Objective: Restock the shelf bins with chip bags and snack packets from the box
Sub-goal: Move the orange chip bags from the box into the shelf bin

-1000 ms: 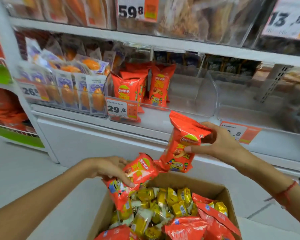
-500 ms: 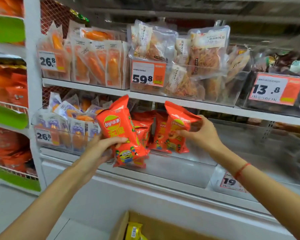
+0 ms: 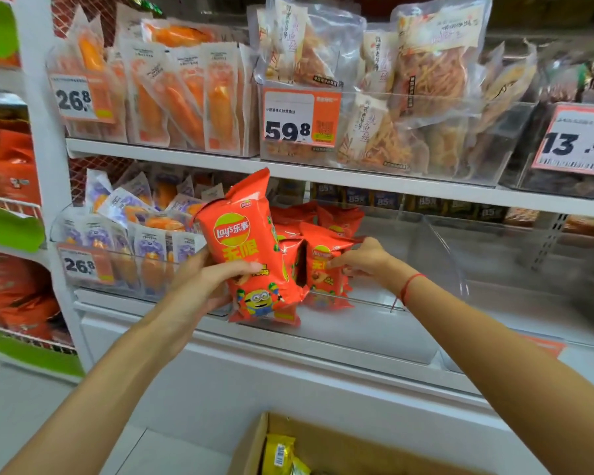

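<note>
My left hand grips a red Lay's chip bag upright in front of the clear shelf bin on the lower shelf. My right hand reaches into that bin and pinches a second red chip bag standing among other red bags at the bin's left side. The cardboard box shows only its top corner at the bottom edge, with a yellow snack packet inside.
The right part of the clear bin holds nothing. A bin of purple-and-orange packets sits to the left. The upper shelf carries orange packets and dried-snack bags behind price tags 26.8, 59.8 and 13.8. A green-trimmed rack stands far left.
Both hands rose from the box to the shelf with a red bag each. My right hand has moved its bag down into the bin; the left bag stays held in front.
</note>
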Demonstrator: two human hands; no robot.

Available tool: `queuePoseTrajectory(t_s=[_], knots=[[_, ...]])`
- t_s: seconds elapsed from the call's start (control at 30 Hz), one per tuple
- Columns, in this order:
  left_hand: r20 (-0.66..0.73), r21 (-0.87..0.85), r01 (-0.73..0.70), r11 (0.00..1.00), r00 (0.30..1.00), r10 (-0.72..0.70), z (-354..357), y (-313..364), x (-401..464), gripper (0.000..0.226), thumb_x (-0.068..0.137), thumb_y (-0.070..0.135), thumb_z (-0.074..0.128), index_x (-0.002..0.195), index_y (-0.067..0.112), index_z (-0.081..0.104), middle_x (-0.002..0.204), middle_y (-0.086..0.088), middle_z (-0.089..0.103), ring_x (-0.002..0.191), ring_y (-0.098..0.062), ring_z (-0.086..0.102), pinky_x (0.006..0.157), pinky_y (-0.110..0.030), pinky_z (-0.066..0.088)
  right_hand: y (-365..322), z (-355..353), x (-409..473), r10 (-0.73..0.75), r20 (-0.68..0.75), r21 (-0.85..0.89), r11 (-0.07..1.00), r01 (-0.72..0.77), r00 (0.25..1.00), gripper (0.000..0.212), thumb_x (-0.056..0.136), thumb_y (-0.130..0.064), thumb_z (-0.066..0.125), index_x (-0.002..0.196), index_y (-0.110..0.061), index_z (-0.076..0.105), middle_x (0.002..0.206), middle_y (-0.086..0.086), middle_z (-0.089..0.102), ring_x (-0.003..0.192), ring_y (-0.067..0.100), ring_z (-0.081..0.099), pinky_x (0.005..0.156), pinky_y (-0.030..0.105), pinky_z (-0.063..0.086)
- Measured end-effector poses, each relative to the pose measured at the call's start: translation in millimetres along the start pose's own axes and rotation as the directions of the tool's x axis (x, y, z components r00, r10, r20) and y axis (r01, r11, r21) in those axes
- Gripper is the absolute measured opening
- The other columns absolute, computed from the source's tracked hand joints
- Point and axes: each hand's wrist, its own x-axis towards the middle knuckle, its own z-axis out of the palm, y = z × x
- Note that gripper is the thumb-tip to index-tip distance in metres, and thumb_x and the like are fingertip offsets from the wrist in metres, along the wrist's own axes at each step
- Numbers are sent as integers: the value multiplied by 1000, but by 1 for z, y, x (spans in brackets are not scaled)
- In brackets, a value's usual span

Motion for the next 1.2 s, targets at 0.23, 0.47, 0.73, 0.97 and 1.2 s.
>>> queuePoseTrajectory(t_s=[0.23,0.47,0.73,0.97,1.2], knots=[[-29,6,66,998,997,-66,2,-9,1,66,39,33,81,101,21,65,92,4,74,89,-11,70,76,-33,52,19,-9,-2,9,32,135,991,-13,999,51,70,-14,82,112,-3,56,110,12,65,98,26,65,79,33,55],[-2,38,103,994,995,-103,7,-9,1,64,44,29,83,105,22,64,94,5,74,93,-12,69,79,-34,53,18,-19,-3,-34,206,144,990,4,978,37,80,-14,74,113,-7,61,114,11,67,102,23,66,88,34,53],[-1,69,84,994,996,-84,12,-16,9,71,38,38,82,105,23,64,97,4,74,95,-14,69,88,-40,52,19,-23,-2,-46,62,-28,998,48,997,75,67,-27,85,129,-10,47,122,7,61,108,23,60,89,37,51],[69,126,33,991,997,-42,27,-16,11,74,43,41,85,112,27,61,103,7,72,101,-14,67,90,-37,51,19,-39,-74,-549,-202,-283,826,488,811,62,82,-29,72,135,-15,42,124,2,56,116,17,51,93,31,43],[218,417,-290,862,952,215,82,1,44,65,65,24,85,121,23,52,110,13,63,99,4,59,85,-11,49,10,-43,-107,-662,21,-48,747,663,749,53,81,-22,73,128,-21,49,117,-12,61,106,0,59,89,23,47]])
